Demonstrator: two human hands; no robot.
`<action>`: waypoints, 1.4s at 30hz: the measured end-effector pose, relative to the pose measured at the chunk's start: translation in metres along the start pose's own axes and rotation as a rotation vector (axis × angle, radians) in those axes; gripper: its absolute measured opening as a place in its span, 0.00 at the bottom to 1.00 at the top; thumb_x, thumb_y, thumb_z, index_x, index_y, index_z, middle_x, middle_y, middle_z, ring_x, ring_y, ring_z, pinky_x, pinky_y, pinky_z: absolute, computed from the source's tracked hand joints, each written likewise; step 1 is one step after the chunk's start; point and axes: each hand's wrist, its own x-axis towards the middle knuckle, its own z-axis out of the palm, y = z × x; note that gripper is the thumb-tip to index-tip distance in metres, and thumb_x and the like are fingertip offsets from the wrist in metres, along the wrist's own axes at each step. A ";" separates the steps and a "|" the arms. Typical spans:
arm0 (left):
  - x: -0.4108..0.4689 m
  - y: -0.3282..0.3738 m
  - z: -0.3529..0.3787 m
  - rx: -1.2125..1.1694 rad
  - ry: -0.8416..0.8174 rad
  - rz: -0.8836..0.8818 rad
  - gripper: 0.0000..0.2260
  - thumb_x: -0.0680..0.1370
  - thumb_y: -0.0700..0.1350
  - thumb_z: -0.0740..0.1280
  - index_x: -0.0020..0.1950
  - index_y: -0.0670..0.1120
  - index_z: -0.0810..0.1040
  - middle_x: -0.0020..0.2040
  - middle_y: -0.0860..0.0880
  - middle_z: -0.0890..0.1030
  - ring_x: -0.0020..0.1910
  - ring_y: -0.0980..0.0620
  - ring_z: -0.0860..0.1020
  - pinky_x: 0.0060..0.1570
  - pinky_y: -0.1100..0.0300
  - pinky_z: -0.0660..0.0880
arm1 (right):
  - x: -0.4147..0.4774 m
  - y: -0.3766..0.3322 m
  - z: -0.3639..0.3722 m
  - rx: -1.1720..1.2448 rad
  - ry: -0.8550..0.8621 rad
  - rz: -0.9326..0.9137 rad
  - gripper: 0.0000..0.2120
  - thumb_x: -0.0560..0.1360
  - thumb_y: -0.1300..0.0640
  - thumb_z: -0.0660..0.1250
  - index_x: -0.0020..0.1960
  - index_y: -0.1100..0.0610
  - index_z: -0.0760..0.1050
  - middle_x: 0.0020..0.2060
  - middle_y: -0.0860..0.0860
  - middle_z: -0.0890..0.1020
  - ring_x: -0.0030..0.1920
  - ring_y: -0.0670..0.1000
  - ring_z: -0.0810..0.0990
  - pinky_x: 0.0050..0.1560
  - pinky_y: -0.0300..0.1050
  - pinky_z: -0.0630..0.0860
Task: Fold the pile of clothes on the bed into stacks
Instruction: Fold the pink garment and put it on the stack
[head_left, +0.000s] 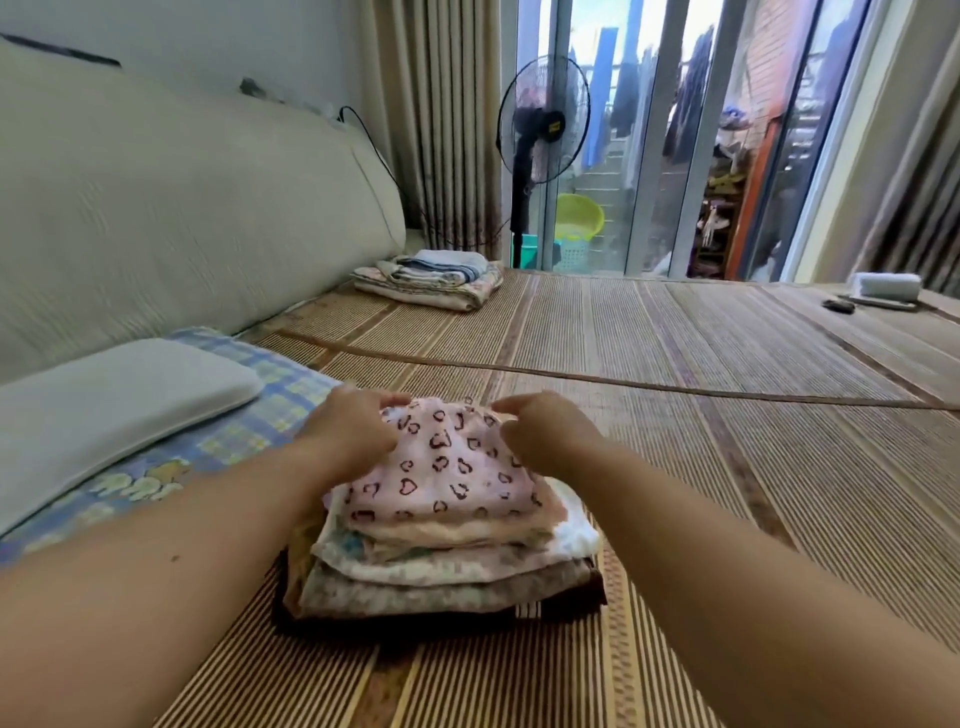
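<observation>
your left hand (349, 435) and your right hand (546, 435) are both resting on the pink heart-print garment (447, 470), one at each far corner of it, with the fingers curled over and pinching the cloth at its far edge. the hands are lying apart from each other, the printed fabric showing between them. that garment is sitting on top of the near stack of folded clothes (441, 566), which is lying on the woven bed mat (675, 467) right in front of you; beneath the pink piece you are seeing pale, floral and dark brown layers. left of the near stack, a white pillow (114, 410) is lying on a blue checked pillowcase (244, 441). beyond the near stack and to its left, against the long cream headboard cushion (171, 218), a second stack of folded cloth (431, 278) is sitting on the mat. far behind the near stack, a black standing fan (540, 130) is standing by the glass door, with a green basin (579, 215) behind it. far right of the near stack, a rolled white towel (885, 286) is lying at the mat's edge.
</observation>
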 end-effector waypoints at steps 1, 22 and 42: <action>0.007 -0.001 0.006 0.075 -0.001 0.089 0.25 0.73 0.53 0.62 0.72 0.56 0.70 0.76 0.43 0.62 0.73 0.44 0.64 0.69 0.50 0.65 | 0.008 -0.001 0.010 -0.064 0.010 -0.054 0.21 0.78 0.56 0.58 0.71 0.47 0.68 0.72 0.52 0.67 0.65 0.55 0.73 0.64 0.51 0.72; -0.015 0.007 0.046 0.199 -0.159 0.133 0.39 0.71 0.62 0.68 0.73 0.72 0.46 0.79 0.47 0.37 0.77 0.42 0.38 0.74 0.39 0.44 | -0.042 0.022 0.033 0.034 0.061 -0.046 0.32 0.78 0.37 0.55 0.77 0.44 0.49 0.78 0.46 0.47 0.77 0.52 0.40 0.75 0.56 0.44; -0.365 0.274 0.177 -0.059 -0.572 0.528 0.29 0.74 0.55 0.68 0.72 0.66 0.61 0.77 0.56 0.57 0.77 0.52 0.54 0.74 0.45 0.57 | -0.475 0.180 -0.088 -0.187 0.200 0.542 0.33 0.73 0.37 0.62 0.75 0.40 0.55 0.76 0.46 0.54 0.76 0.53 0.48 0.73 0.64 0.51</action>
